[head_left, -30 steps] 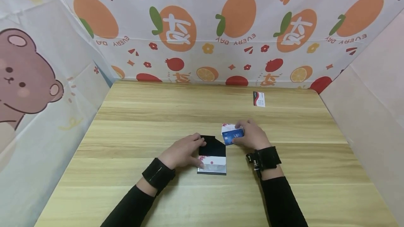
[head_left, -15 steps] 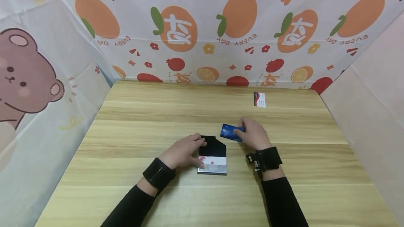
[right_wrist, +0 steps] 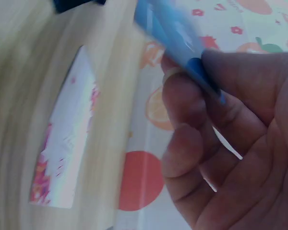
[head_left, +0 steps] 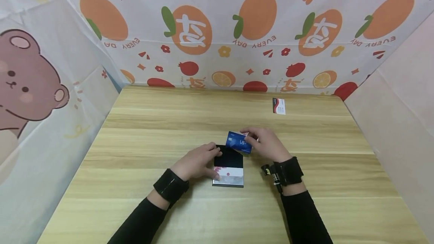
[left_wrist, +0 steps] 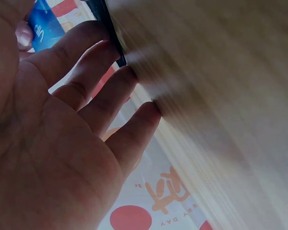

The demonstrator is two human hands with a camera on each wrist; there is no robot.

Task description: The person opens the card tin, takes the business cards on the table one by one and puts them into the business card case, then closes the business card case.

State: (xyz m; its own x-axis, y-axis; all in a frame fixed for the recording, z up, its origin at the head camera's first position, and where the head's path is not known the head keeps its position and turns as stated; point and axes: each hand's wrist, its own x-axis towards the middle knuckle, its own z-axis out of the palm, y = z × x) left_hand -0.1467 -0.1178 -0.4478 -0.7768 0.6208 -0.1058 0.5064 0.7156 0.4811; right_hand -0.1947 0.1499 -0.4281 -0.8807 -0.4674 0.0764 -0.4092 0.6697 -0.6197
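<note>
My right hand [head_left: 269, 145] pinches a blue VIP card [head_left: 236, 142] between thumb and fingers, over the upper right corner of an opened black card case [head_left: 229, 158]. The right wrist view shows the card's edge blurred in the grip. A white card with pink flowers [right_wrist: 69, 129] lies on the table below, mostly hidden in the head view. The case lies flat, with another white flowered card [head_left: 234, 172] in its lower part. My left hand [head_left: 194, 162] rests at the case's left side, thumb on the lower part and loosely extended fingers at the black flap.
A red, black and white business card [head_left: 279, 106] lies at the back right of the wooden table [head_left: 152, 116]. A fruit-print cloth [head_left: 223, 22] hangs behind the table. Pale cloths stand along both sides.
My right hand has moved the blue card left, from above the flowered card to the case's upper right corner. The card has turned slightly. My left hand and the case have stayed put.
</note>
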